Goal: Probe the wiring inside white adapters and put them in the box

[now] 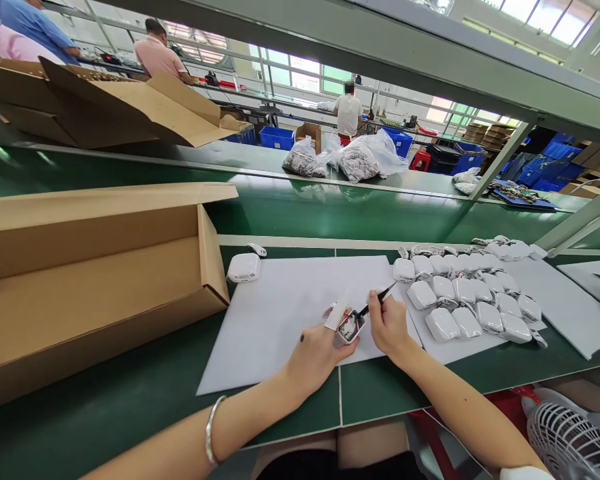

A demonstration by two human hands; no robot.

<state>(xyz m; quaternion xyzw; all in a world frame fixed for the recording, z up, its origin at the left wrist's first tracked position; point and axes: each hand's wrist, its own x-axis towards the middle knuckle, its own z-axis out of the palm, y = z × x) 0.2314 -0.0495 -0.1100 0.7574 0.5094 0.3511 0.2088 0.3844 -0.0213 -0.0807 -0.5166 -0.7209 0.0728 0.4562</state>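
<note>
My left hand holds a small white open case with wires showing inside, over a white foam sheet. My right hand grips black tweezers whose tip points into the case. A silver bracelet circles my left wrist. To the right of my hands, several closed white cases lie in rows on the sheet. One single white case rests at the sheet's far left corner.
A large open cardboard box lies on its side at the left of the green bench. Bags of parts sit on the far conveyor. A white fan stands at lower right. People work in the background.
</note>
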